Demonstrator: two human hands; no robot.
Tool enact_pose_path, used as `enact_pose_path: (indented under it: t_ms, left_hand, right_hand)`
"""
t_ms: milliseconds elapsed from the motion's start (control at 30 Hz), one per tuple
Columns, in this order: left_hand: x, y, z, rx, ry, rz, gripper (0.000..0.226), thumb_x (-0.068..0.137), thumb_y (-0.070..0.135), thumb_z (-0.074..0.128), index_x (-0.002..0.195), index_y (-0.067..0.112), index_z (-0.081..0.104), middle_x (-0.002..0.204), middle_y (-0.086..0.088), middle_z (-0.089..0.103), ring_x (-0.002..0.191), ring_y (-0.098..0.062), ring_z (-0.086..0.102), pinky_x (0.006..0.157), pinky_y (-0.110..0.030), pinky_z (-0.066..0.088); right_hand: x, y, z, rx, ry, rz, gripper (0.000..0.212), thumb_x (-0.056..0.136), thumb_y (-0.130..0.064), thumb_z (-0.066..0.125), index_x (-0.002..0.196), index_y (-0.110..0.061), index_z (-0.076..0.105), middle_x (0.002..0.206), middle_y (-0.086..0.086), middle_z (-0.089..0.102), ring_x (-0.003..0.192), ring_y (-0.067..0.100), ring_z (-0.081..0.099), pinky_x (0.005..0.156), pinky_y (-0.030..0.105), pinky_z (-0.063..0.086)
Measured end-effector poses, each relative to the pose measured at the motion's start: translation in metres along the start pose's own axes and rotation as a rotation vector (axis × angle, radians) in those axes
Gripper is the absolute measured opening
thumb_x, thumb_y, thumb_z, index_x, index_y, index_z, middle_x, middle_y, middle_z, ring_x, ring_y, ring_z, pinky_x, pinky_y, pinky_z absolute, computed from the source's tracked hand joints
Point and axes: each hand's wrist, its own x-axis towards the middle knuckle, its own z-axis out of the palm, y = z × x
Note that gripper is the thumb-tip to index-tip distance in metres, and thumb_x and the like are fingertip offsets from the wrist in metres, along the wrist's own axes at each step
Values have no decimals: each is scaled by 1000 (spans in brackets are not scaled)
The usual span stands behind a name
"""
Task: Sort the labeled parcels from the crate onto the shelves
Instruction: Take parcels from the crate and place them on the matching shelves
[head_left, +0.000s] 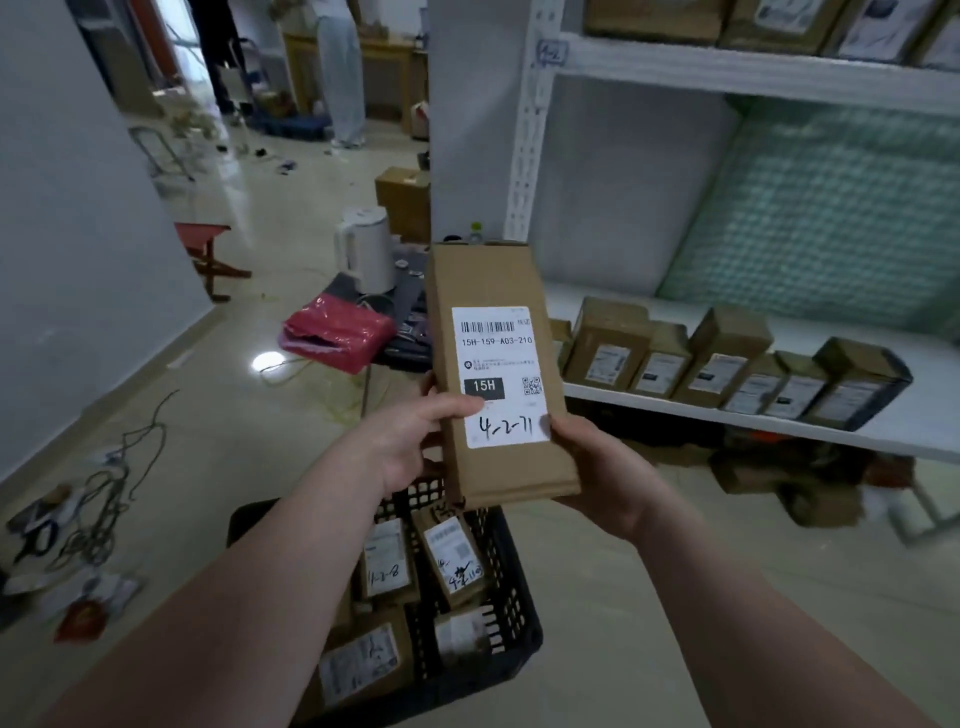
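I hold a long brown cardboard parcel (488, 291) upright in front of me, its white label facing me with "4-2-71" handwritten at the bottom. My left hand (410, 441) grips its lower left edge, thumb on the label. My right hand (597, 467) grips the lower right edge from below. Under the parcel stands a black plastic crate (511, 597) with several labeled brown parcels (384, 566) inside. To the right is a white metal shelf (883, 431) with a row of small brown parcels (727, 364); a tag on its post reads "4-2".
The upper shelf (727, 67) carries more boxes. A white kettle (363, 249), a red bag (337, 332) and a cardboard box (402, 200) lie on the floor ahead. Cords and scraps (104, 499) litter the left floor. Two people stand at the far back.
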Motion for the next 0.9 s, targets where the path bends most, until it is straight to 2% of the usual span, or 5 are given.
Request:
enact_pose_path:
  t_ms: [300, 467, 733, 833, 900]
  left_hand:
    - [1, 6, 107, 122, -178, 69, 78, 67, 5, 77, 137, 27, 49, 108, -4, 73, 112, -26, 61, 99, -48, 44]
    - [-2, 2, 181, 140, -225, 68, 61, 67, 11, 75, 124, 24, 58, 106, -7, 73, 105, -25, 63, 78, -37, 48]
    - [9, -17, 298, 177, -257, 74, 73, 60, 20, 81, 128, 14, 57, 107, -7, 73, 111, -25, 61, 106, -48, 37]
    - [14, -17, 339, 233, -289, 94, 73, 55, 26, 84, 124, 17, 61, 112, -2, 72, 120, -24, 54, 115, -52, 22]
    - [19, -12, 363, 248, -298, 96, 75, 54, 26, 86, 124, 18, 60, 114, -1, 71, 123, -24, 52, 115, -53, 20]
  right_hand:
    - [-67, -27, -83, -24, 71, -127, 72, 74, -50, 70, 137, -22, 51, 127, 3, 67, 120, 24, 61, 97, 41, 48]
    - [-114, -40, -136, -23, 111, -144, 61, 78, -45, 70, 132, -22, 57, 123, 3, 69, 115, 23, 64, 98, 39, 48]
    - [-176, -57, -235, 22, 211, -169, 51, 76, -41, 71, 122, -20, 64, 118, 8, 71, 107, 27, 60, 96, 38, 43]
    - [-191, -65, -270, 41, 217, -171, 62, 67, -50, 77, 120, -20, 68, 127, 14, 65, 112, 33, 54, 105, 40, 36]
    - [-200, -75, -291, 64, 213, -189, 69, 57, -54, 84, 115, -20, 72, 132, 18, 60, 107, 29, 42, 95, 40, 31]
